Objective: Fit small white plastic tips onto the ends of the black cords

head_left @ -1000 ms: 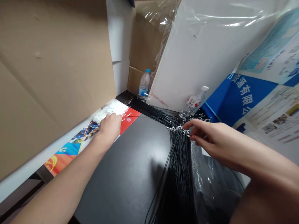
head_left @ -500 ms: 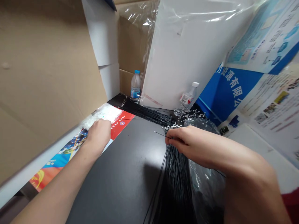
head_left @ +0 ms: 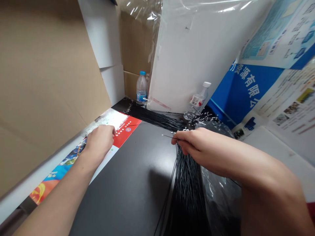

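Note:
My right hand [head_left: 190, 142] is closed in a pinch on a thin black wire [head_left: 167, 136], whose pale-tipped end sticks out to the left of the fingertips. Below and behind this hand lies a thick bundle of black wires [head_left: 188, 183] with white ends. My left hand [head_left: 100, 141] is curled closed over a pile of small white bits [head_left: 104, 119] on a colourful printed sheet [head_left: 124, 131]; its fingertips are hidden, so I cannot see what they hold. Another bundle of black wires [head_left: 157, 118] lies across the back of the dark table [head_left: 125, 183].
A blue-capped bottle [head_left: 141, 88] stands in the back corner, and a white-capped bottle [head_left: 200, 96] leans farther right. A clear plastic bag [head_left: 216, 183] lies right of the near bundle. Cardboard [head_left: 49, 72] walls the left side; a white panel [head_left: 187, 55] stands behind.
The view has shifted slightly. My left hand has edged a little to the left over the sheet. My right hand keeps its pinch on the wire, almost in the same place.

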Motion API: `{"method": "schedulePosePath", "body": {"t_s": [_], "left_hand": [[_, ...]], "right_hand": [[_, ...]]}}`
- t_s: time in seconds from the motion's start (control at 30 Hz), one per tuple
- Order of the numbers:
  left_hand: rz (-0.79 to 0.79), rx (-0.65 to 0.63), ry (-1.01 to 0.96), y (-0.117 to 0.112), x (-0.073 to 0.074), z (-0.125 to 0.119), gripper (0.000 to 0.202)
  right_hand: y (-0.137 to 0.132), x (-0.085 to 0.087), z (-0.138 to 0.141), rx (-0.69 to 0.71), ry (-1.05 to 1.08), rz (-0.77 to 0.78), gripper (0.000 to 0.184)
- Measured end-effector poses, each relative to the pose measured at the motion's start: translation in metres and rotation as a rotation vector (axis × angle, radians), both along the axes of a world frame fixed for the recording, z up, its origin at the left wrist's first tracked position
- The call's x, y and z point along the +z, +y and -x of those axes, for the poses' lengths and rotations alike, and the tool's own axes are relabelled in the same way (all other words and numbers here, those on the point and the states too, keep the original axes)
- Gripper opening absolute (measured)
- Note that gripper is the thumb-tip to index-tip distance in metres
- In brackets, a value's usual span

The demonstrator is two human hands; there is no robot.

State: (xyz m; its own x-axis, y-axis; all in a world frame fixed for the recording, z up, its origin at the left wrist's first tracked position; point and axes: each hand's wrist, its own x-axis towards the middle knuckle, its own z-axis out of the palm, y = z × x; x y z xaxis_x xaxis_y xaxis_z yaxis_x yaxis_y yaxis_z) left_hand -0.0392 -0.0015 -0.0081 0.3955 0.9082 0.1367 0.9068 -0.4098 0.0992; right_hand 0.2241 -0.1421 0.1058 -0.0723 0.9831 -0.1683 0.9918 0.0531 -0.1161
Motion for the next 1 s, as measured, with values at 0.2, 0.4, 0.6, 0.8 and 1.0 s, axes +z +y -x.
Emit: {"method": "schedulePosePath", "body": {"t_s": [0.2,0.4,0.6,0.8,1.0], "left_hand": [[0.019,0.114,0.083,-0.013,0.022,-0.02,0.033],[0.028,0.134,0.055,-0.008,0.017,-0.019,0.031],[0.12,0.194,0.044,-0.004,0.016,-0.019,0.032],[0.046,0.143,0.111,-0.011,0.011,-0.026,0.029],[0.03,-0.005,0.128,-0.017,0.006,-0.04,0.025]], "right_hand": [[0.003,-0.001,0.001,0.014,-0.025,0.003,0.034],[0.0,-0.002,0.003,0.015,-0.027,-0.026,0.034],[-0.001,0.004,0.006,0.034,-0.057,-0.018,0.03],[-0.002,0.01,0.014,0.01,-0.089,-0.051,0.043],[0.001,0.01,0.018,0.064,-0.112,-0.084,0.041]]}}
